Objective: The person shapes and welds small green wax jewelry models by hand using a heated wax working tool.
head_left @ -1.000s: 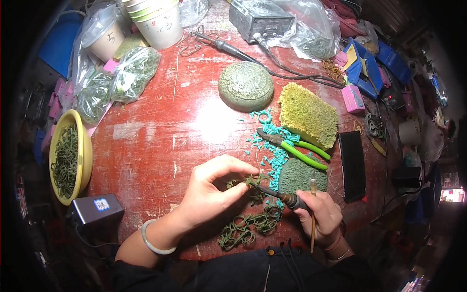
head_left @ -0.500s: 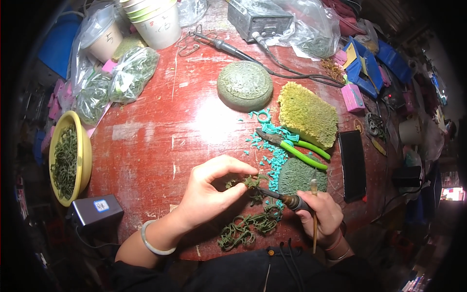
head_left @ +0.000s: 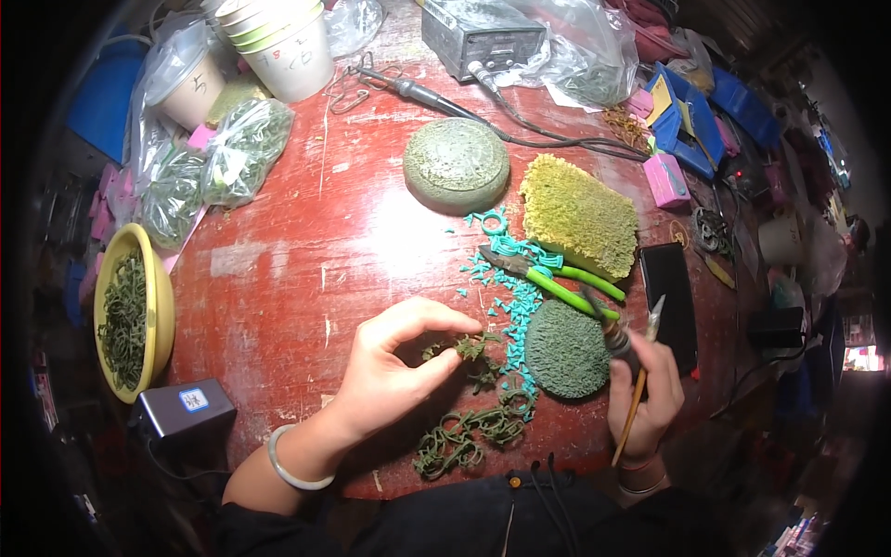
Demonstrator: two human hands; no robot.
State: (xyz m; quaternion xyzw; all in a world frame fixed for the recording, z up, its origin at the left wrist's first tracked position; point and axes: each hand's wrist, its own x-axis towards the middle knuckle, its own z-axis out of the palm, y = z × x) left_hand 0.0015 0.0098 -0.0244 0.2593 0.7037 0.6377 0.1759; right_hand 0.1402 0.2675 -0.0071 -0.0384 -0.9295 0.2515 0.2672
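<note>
Between the thumb and forefinger of my left hand (head_left: 394, 371) is a small dark green curled piece (head_left: 473, 350). My right hand (head_left: 650, 395) grips a soldering iron (head_left: 620, 342) with a dark handle, its tip up by the pliers' green handle. The same hand also holds a slim wooden-handled brush (head_left: 638, 404), slanting upward. Under the iron lies a round dark green textured pad (head_left: 568, 351). More dark green curled pieces (head_left: 469, 441) lie in a loose pile below my left hand. Many tiny turquoise bits (head_left: 522, 320) are strewn between my hands.
Green-handled pliers (head_left: 557, 277) lie beside a yellow foam block (head_left: 580, 218). Beyond are a round green dome (head_left: 457, 165), a second iron (head_left: 418, 93) and a grey box (head_left: 483, 42). A phone (head_left: 668, 297) lies right; a yellow bowl (head_left: 162, 316) of green pieces stands left.
My right hand has moved right and up with the iron and brush, away from the piece in my left hand. The left hand keeps its pinch. The view has shifted slightly.
</note>
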